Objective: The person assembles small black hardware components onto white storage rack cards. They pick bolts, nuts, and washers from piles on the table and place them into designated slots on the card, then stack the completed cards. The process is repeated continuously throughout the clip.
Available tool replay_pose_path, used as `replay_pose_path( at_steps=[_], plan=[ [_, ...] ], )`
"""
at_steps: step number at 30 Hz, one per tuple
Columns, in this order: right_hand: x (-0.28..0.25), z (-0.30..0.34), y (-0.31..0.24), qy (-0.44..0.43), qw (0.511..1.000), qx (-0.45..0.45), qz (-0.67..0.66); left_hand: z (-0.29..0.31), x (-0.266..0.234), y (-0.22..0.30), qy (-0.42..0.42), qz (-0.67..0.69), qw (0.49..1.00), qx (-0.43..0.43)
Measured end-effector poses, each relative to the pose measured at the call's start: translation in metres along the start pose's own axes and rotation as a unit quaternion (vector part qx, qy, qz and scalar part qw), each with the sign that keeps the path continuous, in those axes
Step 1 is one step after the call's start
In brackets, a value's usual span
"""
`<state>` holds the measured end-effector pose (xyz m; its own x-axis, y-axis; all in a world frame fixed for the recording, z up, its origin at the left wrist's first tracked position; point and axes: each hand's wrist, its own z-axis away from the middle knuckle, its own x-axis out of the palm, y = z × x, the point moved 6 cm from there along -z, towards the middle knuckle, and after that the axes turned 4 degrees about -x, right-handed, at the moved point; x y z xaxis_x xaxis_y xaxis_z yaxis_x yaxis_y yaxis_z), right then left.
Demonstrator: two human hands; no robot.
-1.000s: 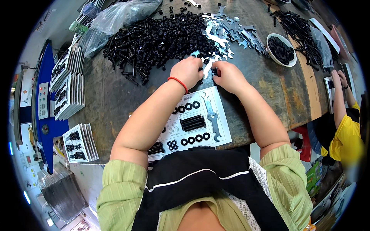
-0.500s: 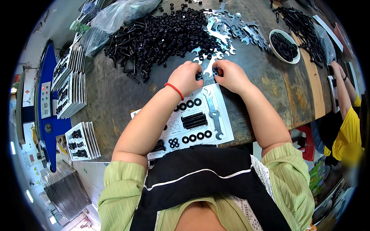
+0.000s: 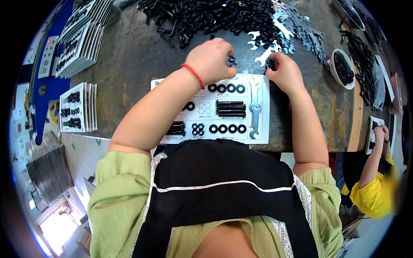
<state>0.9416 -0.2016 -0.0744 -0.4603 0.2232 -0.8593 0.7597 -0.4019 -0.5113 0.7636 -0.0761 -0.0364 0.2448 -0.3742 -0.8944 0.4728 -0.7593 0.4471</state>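
Observation:
My left hand (image 3: 211,61), with a red cord at the wrist, is closed on black nuts (image 3: 231,61) just above the far edge of a white printed card (image 3: 263,134). Across from it, my right hand (image 3: 285,72) pinches more black nuts (image 3: 270,64) beyond the card's far right corner. Black washers (image 3: 222,88), bolts (image 3: 231,109), a cluster of nuts (image 3: 198,129) and a silver open-ended wrench (image 3: 255,107) lie on the card. A group of printed nut outlines (image 3: 204,108) is bare. My left forearm hides part of the card's left side.
A heap of black nuts and bolts (image 3: 215,17) lies at the back, with loose wrenches (image 3: 301,32) beside it. A white bowl (image 3: 331,69) of black parts stands right. Filled cards stand stacked (image 3: 77,109) at left. A co-worker's hands (image 3: 380,134) are at far right.
My hands have moved farther apart, each still holding nuts. The view has shifted, and the card now sits straighter in it, with more of it showing.

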Motion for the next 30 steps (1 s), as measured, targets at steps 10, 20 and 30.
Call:
replay_pose_path(
  at_steps=[10,20,30],
  plan=[
    [0.058,0.088,-0.152,-0.055,0.972,-0.228,-0.02,0.146,0.0,-0.031,0.047,-0.003,0.998,0.03],
    [0.1,0.1,-0.175,-0.09,0.96,-0.248,0.09,0.158,0.009,-0.046,0.051,0.023,0.998,0.022],
    [0.07,0.077,-0.164,-0.134,0.969,-0.205,-0.025,0.134,-0.015,-0.045,0.036,0.07,0.997,0.022]
  ],
)
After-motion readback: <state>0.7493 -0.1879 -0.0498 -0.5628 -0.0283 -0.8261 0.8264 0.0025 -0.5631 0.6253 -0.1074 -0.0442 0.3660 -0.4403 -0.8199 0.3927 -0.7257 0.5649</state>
